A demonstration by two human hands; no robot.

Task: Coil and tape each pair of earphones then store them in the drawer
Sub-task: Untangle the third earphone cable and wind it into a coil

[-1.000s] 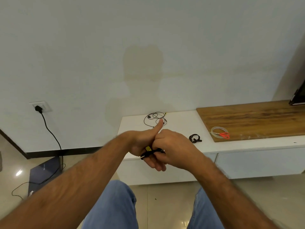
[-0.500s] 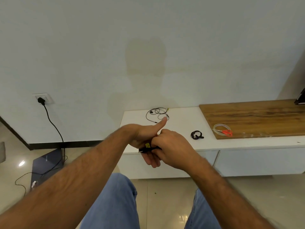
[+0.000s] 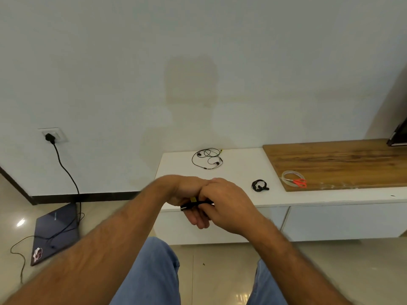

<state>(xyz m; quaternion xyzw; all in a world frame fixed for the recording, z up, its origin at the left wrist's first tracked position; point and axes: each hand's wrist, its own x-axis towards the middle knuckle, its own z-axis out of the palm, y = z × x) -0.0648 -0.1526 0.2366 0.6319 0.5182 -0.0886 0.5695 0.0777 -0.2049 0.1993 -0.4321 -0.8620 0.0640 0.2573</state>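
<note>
**Earphone bundle, held in both hands**

While both hands meet in front of the white cabinet (image 3: 242, 172), the left hand (image 3: 187, 194) and right hand (image 3: 224, 205) close their fingers around one black earphone bundle (image 3: 195, 204) with a yellow tag.

- Handling: the cord looks light, thin and limp; loops likely spring loose unless pinched across the whole bundle. Best hold: the middle, where the strands cross.
- Other stock: loose earphones (image 3: 207, 158) lie uncoiled at the cabinet's back; a coiled pair (image 3: 259, 185) sits near the wooden board (image 3: 341, 159), on which rest a tape roll (image 3: 291, 176) and orange scissors (image 3: 298, 182).
- Hidden: the right hand covers most of the bundle; whether tape is on it cannot be told. The drawer (image 3: 343, 221) fronts appear shut.
</note>
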